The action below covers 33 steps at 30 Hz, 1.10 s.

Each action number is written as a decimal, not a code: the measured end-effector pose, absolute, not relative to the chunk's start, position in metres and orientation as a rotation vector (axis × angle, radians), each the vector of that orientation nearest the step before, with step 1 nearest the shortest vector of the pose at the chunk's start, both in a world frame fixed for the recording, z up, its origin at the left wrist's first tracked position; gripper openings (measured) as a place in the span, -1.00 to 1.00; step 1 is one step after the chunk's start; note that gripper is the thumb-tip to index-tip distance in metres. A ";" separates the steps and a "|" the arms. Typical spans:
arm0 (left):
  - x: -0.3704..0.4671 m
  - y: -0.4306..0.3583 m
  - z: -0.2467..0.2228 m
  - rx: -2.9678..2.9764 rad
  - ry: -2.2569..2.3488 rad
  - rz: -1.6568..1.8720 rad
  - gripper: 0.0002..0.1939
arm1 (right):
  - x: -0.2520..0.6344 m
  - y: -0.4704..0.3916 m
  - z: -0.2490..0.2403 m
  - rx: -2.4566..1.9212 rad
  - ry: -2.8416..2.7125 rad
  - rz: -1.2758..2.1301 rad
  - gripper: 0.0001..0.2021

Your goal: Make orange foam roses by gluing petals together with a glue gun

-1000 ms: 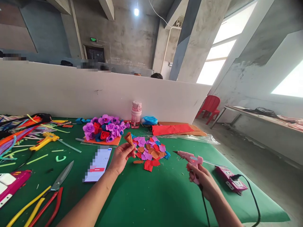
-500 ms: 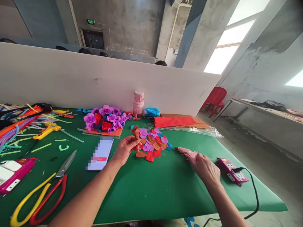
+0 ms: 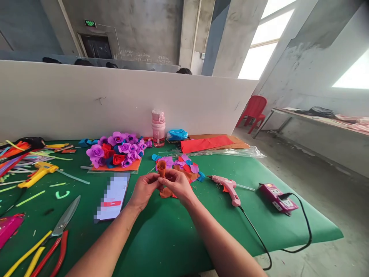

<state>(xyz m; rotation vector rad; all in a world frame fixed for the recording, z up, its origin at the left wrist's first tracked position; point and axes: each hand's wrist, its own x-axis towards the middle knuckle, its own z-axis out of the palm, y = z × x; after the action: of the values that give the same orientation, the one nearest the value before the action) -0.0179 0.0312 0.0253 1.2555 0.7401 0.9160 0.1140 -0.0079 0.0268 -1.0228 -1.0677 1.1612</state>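
An orange-brown rolled paper flower [image 3: 162, 167] stands upright between my hands, at the middle of the green table [image 3: 173, 238]. My left hand [image 3: 145, 189] pinches its base from the left. From the right, the fingers of my right hand [image 3: 178, 185] are closed on the same base. Behind and beneath the hands lies a pile of cut paper petals [image 3: 185, 163] in purple, red, orange-brown and blue. A pink glue gun [image 3: 227, 185] lies on the table to the right, with nobody holding it.
Finished paper flowers [image 3: 118, 150], a phone [image 3: 113, 196], scissors [image 3: 65, 221] and a yellow glue gun [image 3: 42, 172] lie left. Behind are a pink bottle [image 3: 158, 129] and red paper [image 3: 204, 144]. A power strip [image 3: 278, 198] with a black cord is right.
My right hand has let go of the pink glue gun, now lying on the table, and moved left to the flower in my left hand. The view has shifted somewhat.
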 end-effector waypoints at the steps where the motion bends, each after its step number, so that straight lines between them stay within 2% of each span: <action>1: -0.018 0.031 0.025 1.271 0.757 0.917 -0.76 | 0.115 -0.007 0.024 -1.002 -1.046 1.174 -0.67; 7: -0.014 0.031 0.026 1.412 0.857 0.828 -0.77 | 0.121 -0.002 0.012 -1.031 -1.054 0.872 -0.77; 13: -0.024 0.036 0.031 1.663 0.961 0.750 -0.80 | 0.129 -0.011 0.015 -0.995 -1.054 0.877 -0.79; 18: -0.021 0.027 0.049 1.461 0.843 0.791 -0.74 | 0.128 -0.013 0.015 -1.005 -1.098 0.712 -0.84; 25: -0.007 0.014 0.039 1.357 0.783 0.764 -0.69 | 0.120 -0.017 0.015 -0.979 -0.952 0.972 -0.73; 27: -0.009 0.017 0.037 1.372 0.802 0.795 -0.68 | 0.123 -0.018 0.018 -0.970 -1.058 0.918 -0.71; 30: -0.013 0.022 0.043 1.381 0.894 0.921 -0.71 | 0.135 -0.015 0.023 -0.961 -1.155 0.817 -0.52; 31: -0.015 0.022 0.048 1.389 0.928 0.972 -0.74 | 0.141 -0.013 0.024 -0.969 -1.102 0.798 -0.52; 33: -0.022 0.021 0.063 1.391 0.918 1.041 -0.75 | 0.155 -0.008 0.024 -1.042 -0.916 0.726 -0.65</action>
<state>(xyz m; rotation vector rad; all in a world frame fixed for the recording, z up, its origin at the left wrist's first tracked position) -0.0218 0.0208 0.0633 1.3909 0.9177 1.0409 0.1545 -0.0084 0.0240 -1.0422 -0.9163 0.7257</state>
